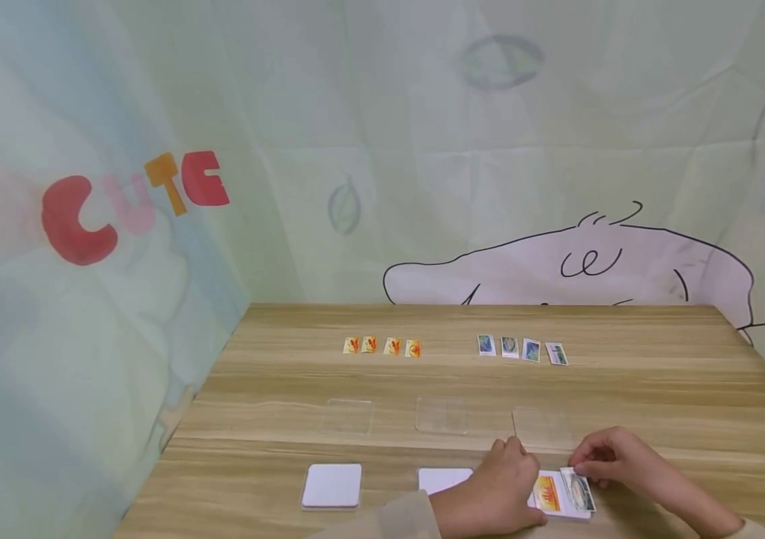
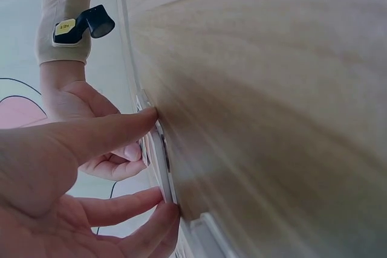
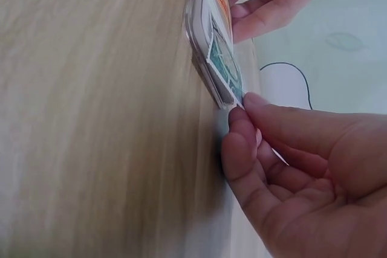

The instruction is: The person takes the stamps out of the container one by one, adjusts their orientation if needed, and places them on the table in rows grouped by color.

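Observation:
At the front right, my left hand (image 1: pixel 490 490) holds a white rounded-corner square (image 1: pixel 566 509) by its edges. In the left wrist view, the thumb and fingers span this white square (image 2: pixel 161 161). An orange stamp (image 1: pixel 547 492) lies on it, beside the left hand. My right hand (image 1: pixel 632 468) pinches a corner of a stamp with a green and grey picture (image 1: pixel 581 494). In the right wrist view, that stamp (image 3: pixel 224 64) leans over the right end of the square, its held corner between thumb and forefinger.
Another white square (image 1: pixel 331 485) lies at the front left, and one (image 1: pixel 439 479) is partly behind my left hand. Three clear square plates, one here (image 1: pixel 442 415), form a row behind. Farther back lie several orange stamps (image 1: pixel 392 346) and several blue-green stamps (image 1: pixel 509 346).

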`<state>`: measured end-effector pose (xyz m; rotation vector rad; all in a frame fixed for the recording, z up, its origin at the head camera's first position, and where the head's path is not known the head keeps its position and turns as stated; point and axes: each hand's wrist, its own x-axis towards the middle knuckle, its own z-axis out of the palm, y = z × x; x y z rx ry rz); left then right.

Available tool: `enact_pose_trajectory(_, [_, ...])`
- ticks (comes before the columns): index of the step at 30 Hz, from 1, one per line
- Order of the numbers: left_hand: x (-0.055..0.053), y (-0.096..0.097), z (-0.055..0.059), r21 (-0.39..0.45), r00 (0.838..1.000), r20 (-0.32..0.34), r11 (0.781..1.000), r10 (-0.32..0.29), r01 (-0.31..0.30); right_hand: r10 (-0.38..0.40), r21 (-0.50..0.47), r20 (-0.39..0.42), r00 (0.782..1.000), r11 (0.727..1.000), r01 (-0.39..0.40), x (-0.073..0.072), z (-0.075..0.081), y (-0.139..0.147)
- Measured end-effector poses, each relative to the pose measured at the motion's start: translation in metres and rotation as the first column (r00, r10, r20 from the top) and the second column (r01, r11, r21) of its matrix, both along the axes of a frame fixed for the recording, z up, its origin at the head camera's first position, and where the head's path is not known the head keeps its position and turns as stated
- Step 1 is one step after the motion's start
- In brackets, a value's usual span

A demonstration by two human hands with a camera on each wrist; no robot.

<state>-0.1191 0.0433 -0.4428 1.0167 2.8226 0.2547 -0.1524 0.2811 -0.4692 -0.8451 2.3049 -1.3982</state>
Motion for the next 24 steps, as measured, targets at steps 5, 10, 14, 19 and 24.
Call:
enact_pose_trajectory(5, [-0.0006,0.0003,0.0007,-0.004,1.0,0.007,1.0,-0.003,0.003,0.023,-0.04,0.023,0.999,0.999,-0.022,-0.0024,-0.0011,0.0017])
enact_pose_trajectory(10, [-0.001,0.0008,0.0022,-0.009,1.0,0.023,1.0,0.003,-0.003,0.033,-0.07,0.068,0.997,0.997,-0.029,-0.0045,-0.0019,0.0029])
enact_pose_trajectory(14, [-0.0009,0.001,0.0028,-0.01,0.999,0.03,1.0,0.009,-0.009,0.031,-0.079,0.103,0.994,0.997,-0.023,-0.0053,-0.0014,0.0041])
enact_pose_trajectory(19, [-0.0008,0.0009,0.0024,-0.013,0.999,0.031,1.0,0.01,-0.01,0.033,-0.092,0.136,0.99,0.996,-0.021,-0.0057,-0.0015,0.0047])
enact_pose_trajectory(24, [-0.0008,0.0005,0.0026,-0.019,1.0,0.026,1.0,0.009,-0.008,0.026,-0.1,0.185,0.982,0.995,-0.007,-0.0055,-0.0007,0.0063])
